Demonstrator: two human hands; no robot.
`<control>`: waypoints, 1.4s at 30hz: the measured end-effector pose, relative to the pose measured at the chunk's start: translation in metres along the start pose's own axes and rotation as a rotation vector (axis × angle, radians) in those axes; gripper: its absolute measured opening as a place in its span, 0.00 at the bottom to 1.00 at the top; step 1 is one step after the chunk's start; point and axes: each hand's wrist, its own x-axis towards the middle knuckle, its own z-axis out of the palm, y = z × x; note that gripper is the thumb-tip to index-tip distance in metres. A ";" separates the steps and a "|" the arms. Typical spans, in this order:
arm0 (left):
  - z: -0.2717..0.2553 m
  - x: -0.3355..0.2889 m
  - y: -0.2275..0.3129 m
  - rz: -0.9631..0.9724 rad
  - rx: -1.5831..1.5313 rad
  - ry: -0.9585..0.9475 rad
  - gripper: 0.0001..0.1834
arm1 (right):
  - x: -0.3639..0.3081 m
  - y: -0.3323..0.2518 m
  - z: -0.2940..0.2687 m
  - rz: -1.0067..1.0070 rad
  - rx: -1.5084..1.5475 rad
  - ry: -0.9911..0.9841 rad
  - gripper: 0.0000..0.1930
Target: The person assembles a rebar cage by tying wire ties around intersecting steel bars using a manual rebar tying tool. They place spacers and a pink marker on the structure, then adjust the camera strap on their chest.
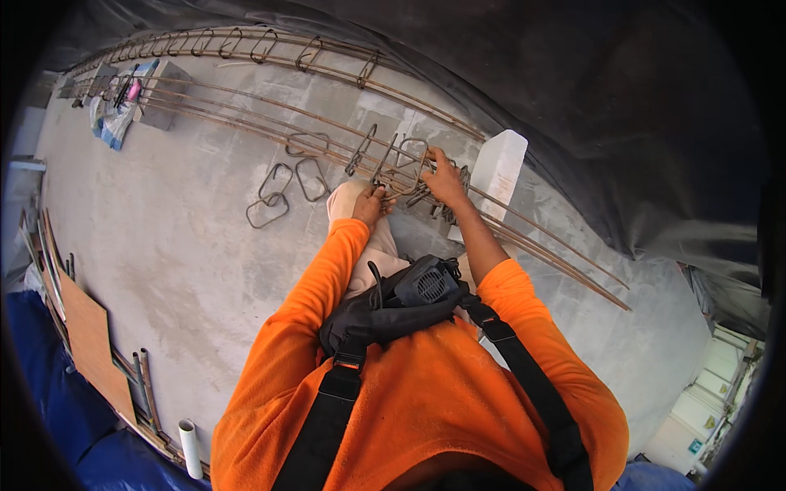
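Observation:
Long rusty steel bars (270, 110) run across a concrete floor (180, 245), carrying bent wire stirrups. My left hand (370, 204) pinches a thin tool or wire at a stirrup (409, 168) standing on the bars. My right hand (446, 180) grips the same stirrup and the bars under it. Both arms wear orange sleeves. A black chest pack (401, 299) with straps hangs below them.
Three loose stirrups (282, 192) lie on the floor left of my hands. A white block (499, 168) props the bars at right, a grey block (164, 102) at far left. Boards and pipes (98, 344) lie along the left edge. Black sheeting (614, 123) hangs behind.

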 end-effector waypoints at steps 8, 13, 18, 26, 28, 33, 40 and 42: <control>-0.006 0.005 -0.009 0.153 0.245 -0.058 0.14 | 0.064 -0.005 0.009 0.160 0.324 -0.098 0.34; 0.008 -0.009 -0.004 0.208 0.326 -0.074 0.21 | 0.105 -0.025 0.018 0.037 0.013 -0.324 0.22; -0.005 0.003 -0.002 0.078 0.449 -0.157 0.31 | 0.094 -0.015 0.025 0.109 0.130 -0.186 0.20; -0.005 0.006 0.011 -0.082 0.249 -0.247 0.35 | 0.096 -0.006 0.025 0.307 0.149 -0.180 0.15; -0.006 0.006 0.009 -0.048 0.247 -0.239 0.31 | 0.094 -0.010 0.017 0.375 0.076 -0.209 0.14; 0.013 -0.004 0.014 -0.067 0.167 -0.195 0.19 | 0.099 0.025 0.029 0.351 0.344 -0.203 0.16; 0.018 -0.008 0.011 0.068 0.300 -0.090 0.25 | 0.116 0.025 0.032 0.282 0.160 -0.314 0.17; 0.024 -0.016 0.004 0.089 0.268 -0.063 0.30 | 0.120 0.028 0.035 0.231 0.184 -0.386 0.17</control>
